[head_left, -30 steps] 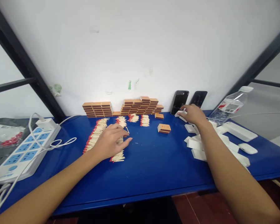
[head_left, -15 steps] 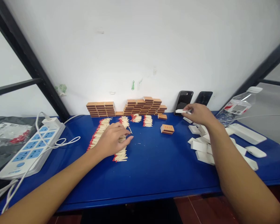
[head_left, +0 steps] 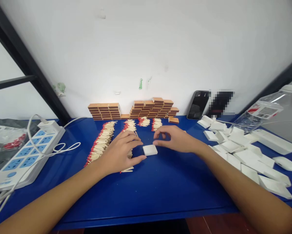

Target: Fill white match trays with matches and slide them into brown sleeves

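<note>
A small white matchbox tray lies on the blue table between my two hands. My left hand is at its left side, thumb and fingers apart around the near edge. Behind and below that hand runs a row of red-tipped matches, partly hidden. At the tray's far right corner is my right hand, fingers bent and apart from the thumb; whether the thumb touches the tray I cannot tell. A longer row of matches lies left of my left hand, and two smaller bunches lie farther back.
Stacked brown matchboxes line the wall, with a single matchbox in front. Many white trays are piled at right, beside a plastic bottle. A phone leans on the wall. A power strip with cables sits at left.
My right hand has come left from the white pile to the table's middle. A white tray now lies between the hands. My left hand has moved slightly right and its fingers have spread.
</note>
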